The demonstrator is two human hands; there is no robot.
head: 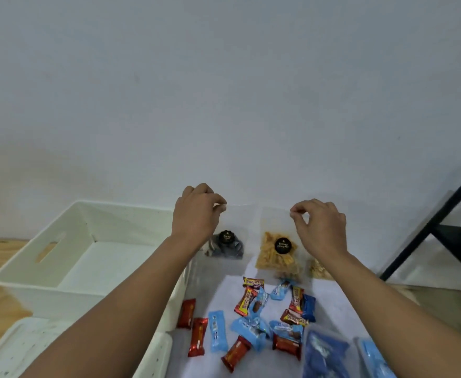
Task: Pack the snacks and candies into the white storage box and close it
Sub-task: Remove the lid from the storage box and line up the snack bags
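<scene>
Starting out: box empty, lid off; left hand pinches dark bag, right hand pinches chip bag; candies on desk

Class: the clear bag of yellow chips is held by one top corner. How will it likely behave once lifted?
The chip bag probably hangs limp: its film looks thin where the right hand pinches it. The contents sit low, so it likely swings bottom-heavy. The chips may crack if squeezed.
</scene>
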